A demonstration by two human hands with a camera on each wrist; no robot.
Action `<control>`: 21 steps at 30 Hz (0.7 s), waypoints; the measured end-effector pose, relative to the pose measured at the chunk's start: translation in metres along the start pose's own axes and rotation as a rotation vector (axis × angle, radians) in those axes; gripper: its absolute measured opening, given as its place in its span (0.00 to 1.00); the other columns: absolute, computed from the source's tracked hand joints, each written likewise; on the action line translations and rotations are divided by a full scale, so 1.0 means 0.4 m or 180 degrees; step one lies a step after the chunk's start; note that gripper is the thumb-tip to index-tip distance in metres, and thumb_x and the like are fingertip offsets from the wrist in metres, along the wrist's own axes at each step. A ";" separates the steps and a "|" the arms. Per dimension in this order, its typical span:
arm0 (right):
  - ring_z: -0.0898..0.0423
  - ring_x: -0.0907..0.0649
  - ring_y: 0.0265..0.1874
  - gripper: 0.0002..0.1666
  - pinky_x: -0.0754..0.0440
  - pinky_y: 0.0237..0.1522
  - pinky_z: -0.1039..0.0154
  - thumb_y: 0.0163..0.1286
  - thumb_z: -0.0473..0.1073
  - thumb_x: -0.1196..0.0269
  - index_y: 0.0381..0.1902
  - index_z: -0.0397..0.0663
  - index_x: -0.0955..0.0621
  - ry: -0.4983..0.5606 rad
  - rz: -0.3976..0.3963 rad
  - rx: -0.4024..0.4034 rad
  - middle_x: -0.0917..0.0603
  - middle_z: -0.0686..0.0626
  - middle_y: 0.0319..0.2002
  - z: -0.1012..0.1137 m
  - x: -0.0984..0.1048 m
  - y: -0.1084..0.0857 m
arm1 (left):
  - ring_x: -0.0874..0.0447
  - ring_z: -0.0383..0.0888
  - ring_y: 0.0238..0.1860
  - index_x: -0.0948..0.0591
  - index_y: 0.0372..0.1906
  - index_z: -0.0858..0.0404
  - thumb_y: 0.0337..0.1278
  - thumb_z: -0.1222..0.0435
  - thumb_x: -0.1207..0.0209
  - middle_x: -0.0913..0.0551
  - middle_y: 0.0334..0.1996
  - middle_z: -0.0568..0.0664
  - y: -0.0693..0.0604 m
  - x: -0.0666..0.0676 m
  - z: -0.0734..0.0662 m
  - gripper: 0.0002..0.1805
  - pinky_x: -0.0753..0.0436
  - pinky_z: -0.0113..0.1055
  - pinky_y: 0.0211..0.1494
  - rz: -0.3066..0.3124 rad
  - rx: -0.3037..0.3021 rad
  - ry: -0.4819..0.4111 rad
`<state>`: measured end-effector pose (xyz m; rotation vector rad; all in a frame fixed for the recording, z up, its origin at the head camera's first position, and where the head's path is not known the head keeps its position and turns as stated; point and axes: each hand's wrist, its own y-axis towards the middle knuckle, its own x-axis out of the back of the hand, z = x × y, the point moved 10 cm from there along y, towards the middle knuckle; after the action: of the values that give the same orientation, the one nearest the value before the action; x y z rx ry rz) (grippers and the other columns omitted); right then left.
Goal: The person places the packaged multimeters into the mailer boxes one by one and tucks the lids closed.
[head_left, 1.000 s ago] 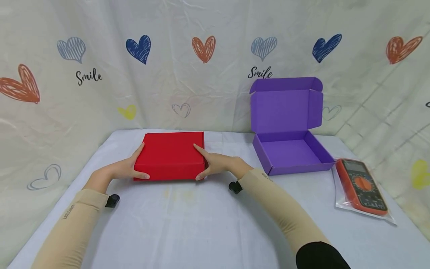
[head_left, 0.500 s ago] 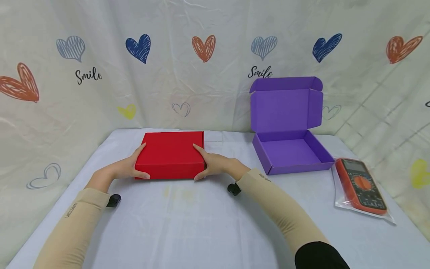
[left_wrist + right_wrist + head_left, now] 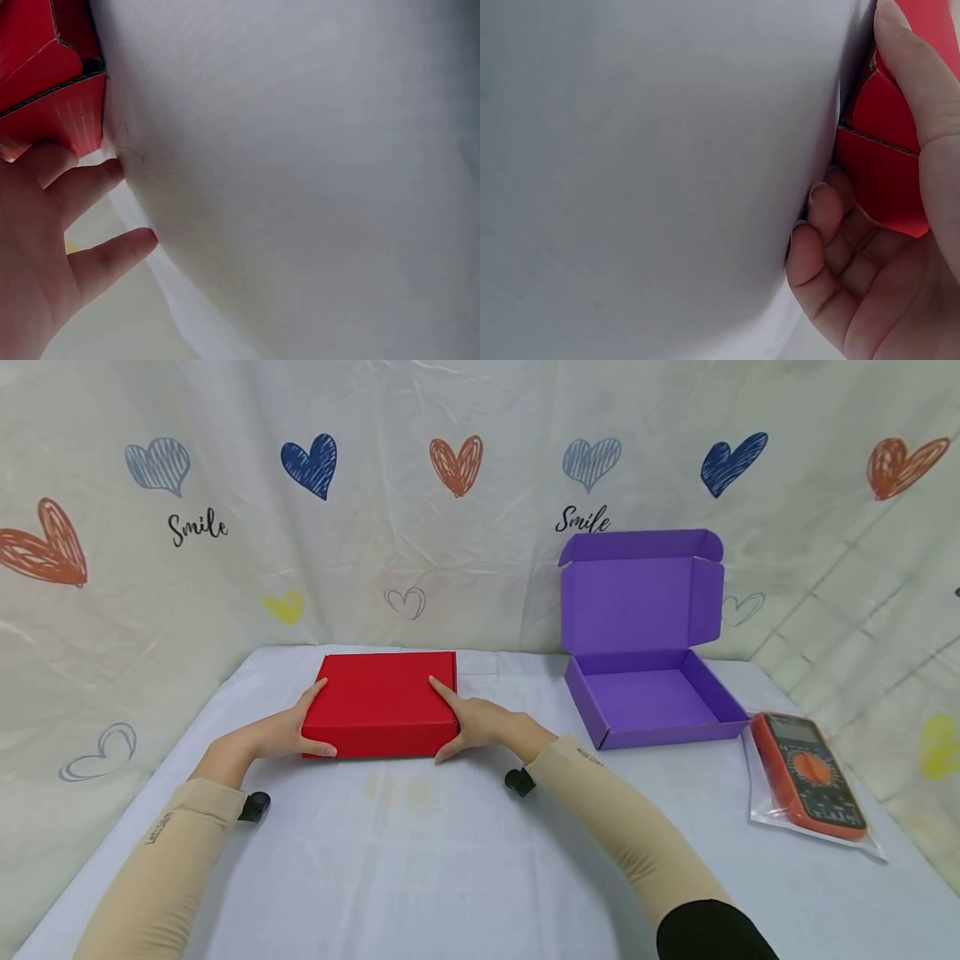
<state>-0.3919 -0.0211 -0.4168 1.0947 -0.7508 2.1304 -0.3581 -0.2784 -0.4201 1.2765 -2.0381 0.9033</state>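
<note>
I had left grip (image 3: 279, 733) and right grip (image 3: 482, 723) spread wide, holding red box (image 3: 381, 695) by its ends; purple box (image 3: 633, 693) and meter (image 3: 812, 770) sat right of it.

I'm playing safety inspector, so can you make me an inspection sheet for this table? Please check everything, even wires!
Surface: white cloth over the table, with faint yellowish stains.
Job's things: closed, flat red cardboard box.
Clutter: open purple cardboard box with its lid up; orange-and-black multimeter in a clear plastic bag, to the right of the purple box.
Hands: left hand holds the red box's left end; right hand holds its right end.
Cables: nothing seen.
Surroundings: pale backdrop printed with colourful hearts.
</note>
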 end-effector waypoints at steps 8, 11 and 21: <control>0.50 0.24 0.60 0.75 0.24 0.61 0.53 0.58 0.57 0.22 0.84 0.62 0.63 0.0076 0.0081 -0.0045 0.24 0.45 0.60 -0.004 -0.007 -0.005 | 0.43 0.71 0.70 0.74 0.81 0.57 0.54 0.49 0.26 0.47 0.73 0.74 -0.001 -0.003 -0.012 0.73 0.34 0.69 0.67 0.0077 0.0002 0.0033; 0.50 0.25 0.60 0.75 0.24 0.61 0.53 0.58 0.55 0.22 0.84 0.61 0.63 0.0096 0.0119 -0.0047 0.25 0.45 0.60 -0.003 -0.010 -0.006 | 0.43 0.71 0.69 0.74 0.81 0.58 0.53 0.50 0.25 0.46 0.72 0.74 0.003 -0.002 -0.012 0.73 0.33 0.68 0.66 0.0097 0.0015 0.0063; 0.50 0.24 0.59 0.74 0.23 0.60 0.53 0.59 0.56 0.23 0.84 0.59 0.63 0.0068 0.0083 -0.0078 0.24 0.46 0.60 0.006 -0.009 -0.010 | 0.41 0.71 0.69 0.72 0.82 0.55 0.53 0.47 0.26 0.45 0.73 0.75 0.006 0.007 -0.002 0.72 0.33 0.68 0.66 0.0015 0.0090 0.0166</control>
<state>-0.3861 -0.0212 -0.4176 1.0531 -0.7829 2.1457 -0.3612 -0.2785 -0.4179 1.2507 -1.9955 0.9610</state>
